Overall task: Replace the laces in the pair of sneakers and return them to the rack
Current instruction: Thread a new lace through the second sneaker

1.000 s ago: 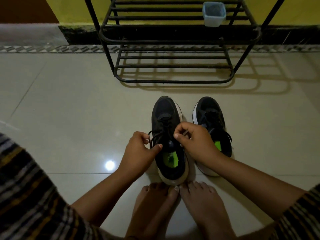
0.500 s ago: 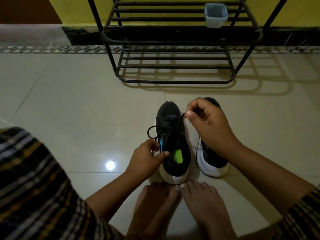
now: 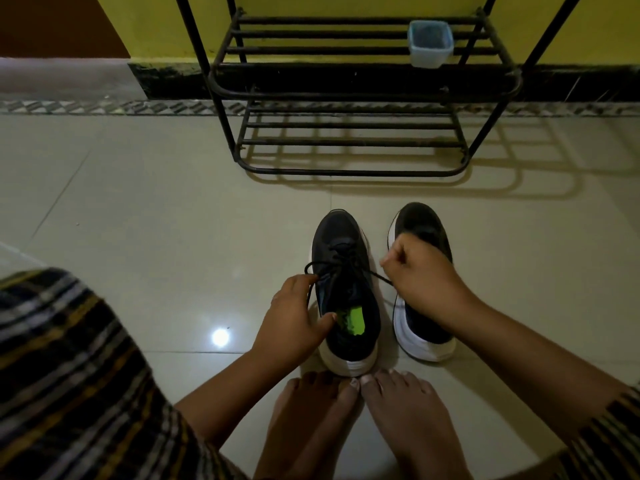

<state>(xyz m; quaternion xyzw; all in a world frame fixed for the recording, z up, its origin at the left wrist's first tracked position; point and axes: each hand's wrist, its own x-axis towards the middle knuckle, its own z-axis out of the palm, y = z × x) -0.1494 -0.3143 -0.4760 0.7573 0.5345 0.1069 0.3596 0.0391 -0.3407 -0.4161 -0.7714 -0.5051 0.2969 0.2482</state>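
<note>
Two black sneakers with white soles stand side by side on the tiled floor, toes pointing away from me. The left sneaker [image 3: 341, 271] has a green insole and a black lace [image 3: 332, 261] partly loosened. My left hand [image 3: 294, 317] holds the left sneaker at its collar, with a loop of the lace by its fingers. My right hand [image 3: 419, 275] pinches the other end of that lace, pulled taut to the right, and covers the middle of the right sneaker [image 3: 420, 221].
A black metal shoe rack [image 3: 353, 95] stands against the yellow wall ahead, with a small blue plastic container [image 3: 430, 43] on its upper shelf. My bare feet [image 3: 363, 417] touch the left sneaker's heel. Striped fabric covers my knee at the lower left.
My right hand has drawn the lace end out to the right, from above the left sneaker to over the right one. My left hand has stayed at the left sneaker's collar.
</note>
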